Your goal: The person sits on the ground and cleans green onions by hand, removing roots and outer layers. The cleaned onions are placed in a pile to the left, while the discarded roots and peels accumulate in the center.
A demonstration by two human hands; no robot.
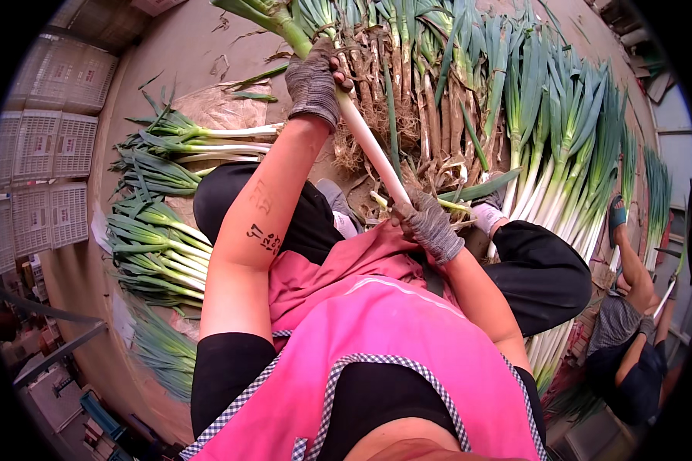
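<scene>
A long green onion with a peeled white stem (372, 147) runs slantwise between my gloved hands. My left hand (317, 80), in a dirty knitted fingerless glove, is closed around it where the white turns green, near the top. My right hand (429, 225), gloved alike, grips its lower end above my pink apron (392, 322). Beyond my hands lie unpeeled green onions (403, 98) with brown outer layers and tangled roots. Loose husks and trimmings (438, 178) are scattered between my feet. The root tip of the held onion is hidden by my right fingers.
Peeled green onions lie in a long row (553, 173) at the right and in bunches (167, 248) at the left. White plastic crates (55, 144) are stacked at the far left. A co-worker (628, 357) sits at the far right, holding another onion.
</scene>
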